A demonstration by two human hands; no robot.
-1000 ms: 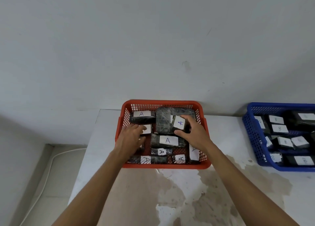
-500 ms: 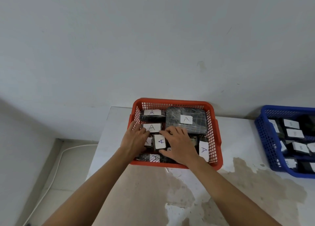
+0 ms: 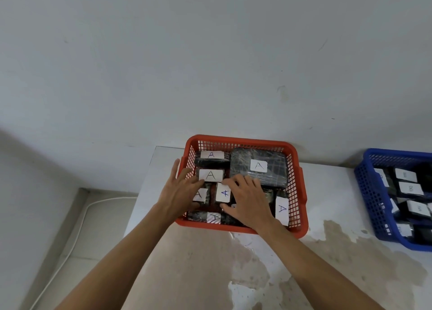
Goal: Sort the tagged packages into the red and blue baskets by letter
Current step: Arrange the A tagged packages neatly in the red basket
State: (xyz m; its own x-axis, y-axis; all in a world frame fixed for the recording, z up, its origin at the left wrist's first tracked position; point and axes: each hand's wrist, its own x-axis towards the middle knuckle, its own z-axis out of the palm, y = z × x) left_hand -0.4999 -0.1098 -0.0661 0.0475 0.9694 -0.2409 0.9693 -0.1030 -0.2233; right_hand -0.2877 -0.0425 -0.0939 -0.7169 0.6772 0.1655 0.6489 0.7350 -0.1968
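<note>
Flat and spread, the right hand [image 3: 247, 203] rests on the A-tagged packages [image 3: 223, 193] in the red basket [image 3: 240, 141], holding nothing. Beside it, the left hand [image 3: 181, 193] lies with straight fingers over the basket's left wall, touching packages. Both baskets sit along the table's [image 3: 201, 263] far edge, the blue basket [image 3: 371, 193] at the right.

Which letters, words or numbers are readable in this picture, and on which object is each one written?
"A": tag on the back-left package in the red basket.
"A": tag on the large wrapped package.
"A": tag on the package below the back-left one.
"A": tag between the two hands.
"A": tag at the right wall.
"A", partly covered: tag by the left hand.
Front tag: half hidden, unclear.
Tags in the blue basket: too blurred.
</note>
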